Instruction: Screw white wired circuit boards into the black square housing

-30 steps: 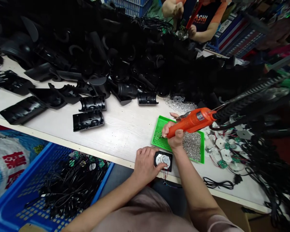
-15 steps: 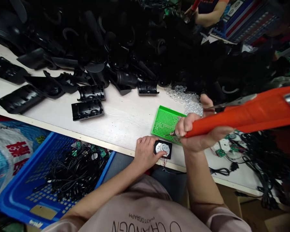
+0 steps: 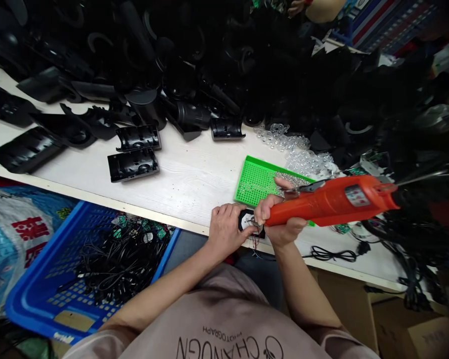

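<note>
Blue crate [image 3: 26, 304] of black cables [image 3: 112, 264] is seen far left, below the counter [image 3: 194, 174] edge. Two black shells [image 3: 132, 164] are laid one behind the other on the counter, and a big pile of black parts [image 3: 209, 60] is heaped behind them.

Left hand [image 3: 226, 229]: grip closed on a small black part [image 3: 246, 221] (white disc on its face, mostly hidden by fingers), held at the counter's near edge.

Right hand [image 3: 280, 222]: grip clamped around the orange screwdriver [image 3: 333, 202]. It is held nearly level, body out to the right, tip end at the small black part. Tip contact cannot be told.

Green tray [image 3: 252, 182] is set just behind both hands, with screws [image 3: 290, 179] heaped in its right part. Clear lenses [image 3: 295, 149] are scattered behind the tray. A co-worker's arm [image 3: 318, 7] is cut off by the top edge. A black cord [image 3: 329, 255] is coiled on the counter to the right of the hands.
</note>
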A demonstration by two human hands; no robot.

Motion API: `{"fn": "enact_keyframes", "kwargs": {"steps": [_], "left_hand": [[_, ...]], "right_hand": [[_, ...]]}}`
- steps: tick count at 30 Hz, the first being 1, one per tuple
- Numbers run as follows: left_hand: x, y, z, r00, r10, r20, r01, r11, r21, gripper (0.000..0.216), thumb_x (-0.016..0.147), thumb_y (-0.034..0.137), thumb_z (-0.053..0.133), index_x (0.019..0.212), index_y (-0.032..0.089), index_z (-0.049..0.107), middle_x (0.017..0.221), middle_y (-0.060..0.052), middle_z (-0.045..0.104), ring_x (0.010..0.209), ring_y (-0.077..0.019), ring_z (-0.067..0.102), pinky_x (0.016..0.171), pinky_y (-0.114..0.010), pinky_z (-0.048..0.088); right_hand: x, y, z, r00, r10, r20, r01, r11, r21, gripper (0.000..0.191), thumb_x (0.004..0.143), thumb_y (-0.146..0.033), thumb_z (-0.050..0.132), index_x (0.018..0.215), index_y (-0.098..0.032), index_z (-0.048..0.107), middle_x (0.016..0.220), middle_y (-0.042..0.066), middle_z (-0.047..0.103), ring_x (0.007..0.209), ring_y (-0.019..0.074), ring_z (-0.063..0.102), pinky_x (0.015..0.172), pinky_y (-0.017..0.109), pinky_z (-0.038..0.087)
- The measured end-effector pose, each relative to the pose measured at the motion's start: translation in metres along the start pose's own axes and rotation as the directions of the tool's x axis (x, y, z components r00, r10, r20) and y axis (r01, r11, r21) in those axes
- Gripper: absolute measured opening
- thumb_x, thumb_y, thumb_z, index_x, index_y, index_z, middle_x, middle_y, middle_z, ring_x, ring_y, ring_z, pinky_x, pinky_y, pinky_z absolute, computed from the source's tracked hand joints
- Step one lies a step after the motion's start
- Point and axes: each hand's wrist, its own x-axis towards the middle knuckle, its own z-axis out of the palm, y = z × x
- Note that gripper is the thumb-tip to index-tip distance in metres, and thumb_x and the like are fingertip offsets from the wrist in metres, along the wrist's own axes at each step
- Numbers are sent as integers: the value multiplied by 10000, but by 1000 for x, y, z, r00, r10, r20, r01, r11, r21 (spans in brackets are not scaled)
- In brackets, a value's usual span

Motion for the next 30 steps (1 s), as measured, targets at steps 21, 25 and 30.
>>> {"fn": "enact_keyframes", "kwargs": {"steps": [21, 25, 30], "left_hand": [[-2, -3, 5, 1000, 18, 5, -18, 999, 41, 312, 858, 364, 579, 1110, 189, 523, 1013, -79, 631, 993, -272, 549, 829, -425, 376], [-1, -2, 3, 1000, 17, -13, -17, 1000, 6, 348, 846, 419, 610, 1101, 200, 523, 999, -73, 638, 993, -273, 560, 824, -429, 387], [-1, -2, -1, 999, 36, 7, -36, 999, 9, 510, 798, 556, 646, 1159, 221, 515, 1067, -72, 635, 1012, -272, 554, 828, -423, 385]], "right_hand": [[-7, 13, -6, 963, 22, 270, -28, 999, 16, 371, 662, -614, 717, 715, -268, 591, 494, -63, 464, 367, 108, 375, 367, 257, 327], [-1, -5, -3, 965, 10, 262, -19, 999, 31, 487, 675, -657, 679, 987, -287, 628, 474, -75, 467, 348, 113, 379, 367, 256, 326], [42, -9, 0, 988, -137, 75, 135, 990, 32, 589, 640, -709, 641, 1059, -297, 597, 460, -86, 431, 326, 114, 348, 338, 253, 322]]}}
